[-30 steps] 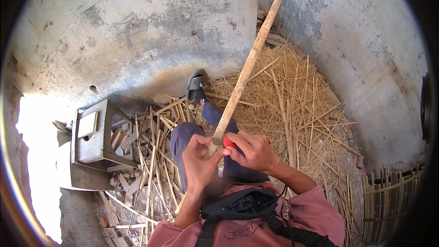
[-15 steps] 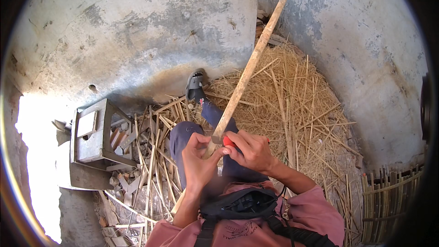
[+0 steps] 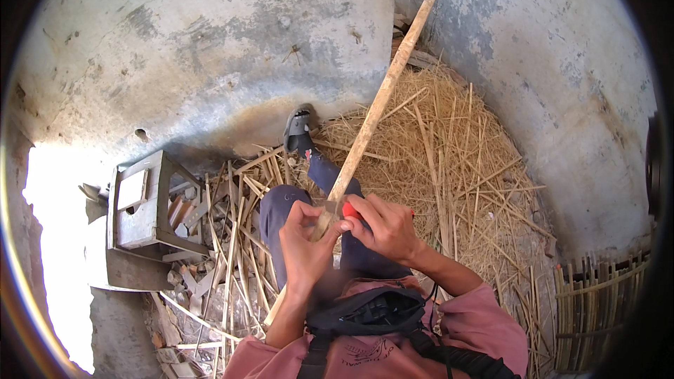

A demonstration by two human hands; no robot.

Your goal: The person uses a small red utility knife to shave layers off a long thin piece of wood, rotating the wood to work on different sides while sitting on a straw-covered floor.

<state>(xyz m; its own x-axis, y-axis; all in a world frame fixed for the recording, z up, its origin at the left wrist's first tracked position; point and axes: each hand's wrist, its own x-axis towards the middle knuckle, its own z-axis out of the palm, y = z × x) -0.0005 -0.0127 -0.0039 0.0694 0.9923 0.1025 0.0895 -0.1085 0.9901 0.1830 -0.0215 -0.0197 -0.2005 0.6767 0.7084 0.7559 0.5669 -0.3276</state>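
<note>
Over the lap [image 3: 361, 258], I see a stick [image 3: 384, 92].
Left hand [image 3: 307, 247] grips its near end; right hand [image 3: 386, 229], a red handle [image 3: 349, 210].

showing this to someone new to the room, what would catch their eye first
The long pale stick would likely come first, slanting from mid-picture up toward the top, right of centre. Next, the bright red handle in the right hand, close to the stick's lower end, which the left hand holds. Then the broad straw heap, right of centre, beyond the right hand.
</note>
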